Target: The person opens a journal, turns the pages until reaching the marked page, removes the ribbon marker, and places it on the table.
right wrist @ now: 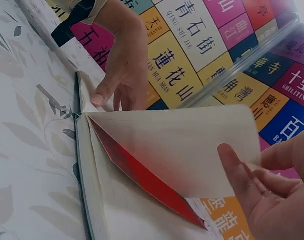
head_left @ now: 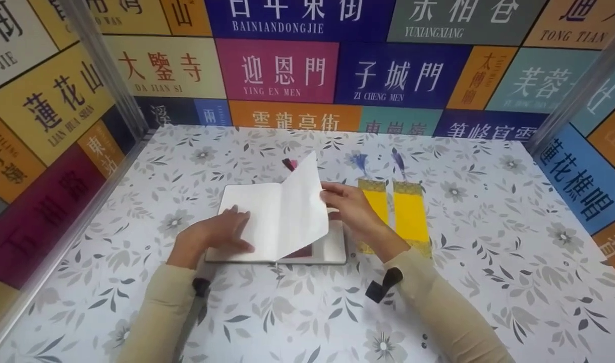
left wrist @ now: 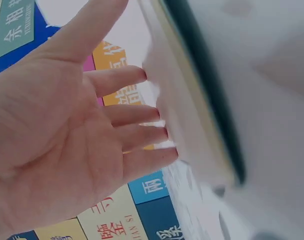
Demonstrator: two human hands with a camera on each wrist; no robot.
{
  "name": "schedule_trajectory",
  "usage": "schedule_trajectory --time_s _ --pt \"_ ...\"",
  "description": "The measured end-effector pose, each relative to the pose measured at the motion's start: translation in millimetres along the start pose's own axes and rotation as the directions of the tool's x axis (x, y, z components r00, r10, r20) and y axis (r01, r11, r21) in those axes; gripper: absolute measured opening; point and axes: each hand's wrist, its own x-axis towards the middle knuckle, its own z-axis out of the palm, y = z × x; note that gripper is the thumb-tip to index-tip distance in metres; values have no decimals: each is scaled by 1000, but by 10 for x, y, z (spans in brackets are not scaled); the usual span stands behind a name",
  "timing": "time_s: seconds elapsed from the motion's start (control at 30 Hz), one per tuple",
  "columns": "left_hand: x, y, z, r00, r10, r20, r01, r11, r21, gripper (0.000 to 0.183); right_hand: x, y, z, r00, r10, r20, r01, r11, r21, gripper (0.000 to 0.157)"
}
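An open notebook (head_left: 246, 196) with blank white pages and a dark cover lies on the table. My left hand (head_left: 211, 234) rests its fingertips and thumb on the left page, palm raised, as the left wrist view shows. With thumb and fingers, my right hand (head_left: 355, 209) pinches the outer edge of a lifted page (head_left: 302, 206), which stands up from the spine. Beneath that page a flat red bookmark (right wrist: 141, 175) lies in the fold, mostly hidden from the head view. A dark and pink tassel (head_left: 290, 164) sticks out past the notebook's top edge.
Two yellow bookmarks, the left one (head_left: 373, 199) and the right one (head_left: 410, 214), lie side by side right of the notebook, with bluish-purple tassels at their far ends. A floral cloth (head_left: 307, 322) covers the table. Colourful sign-patterned panels (head_left: 277, 70) surround the back and sides.
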Motion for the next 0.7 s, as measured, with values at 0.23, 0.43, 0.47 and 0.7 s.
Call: schedule_trajectory --time_s 0.23,0.43,0.47,0.7 --pt "-116 -58 36 975 84 -207 -94 995 -38 58 34 80 213 985 -141 96 148 986 -73 41" --pt "-209 -131 16 873 -32 -487 -132 946 -297 53 -12 176 367 931 -240 276 354 780 -516 40" --pt "-228 -137 4 855 -61 -516 -142 928 -344 55 -27 188 383 916 -240 323 393 704 -592 41" --pt "-341 -114 -98 789 -95 -608 -187 904 -384 66 -114 209 473 881 -99 463 459 417 -785 62"
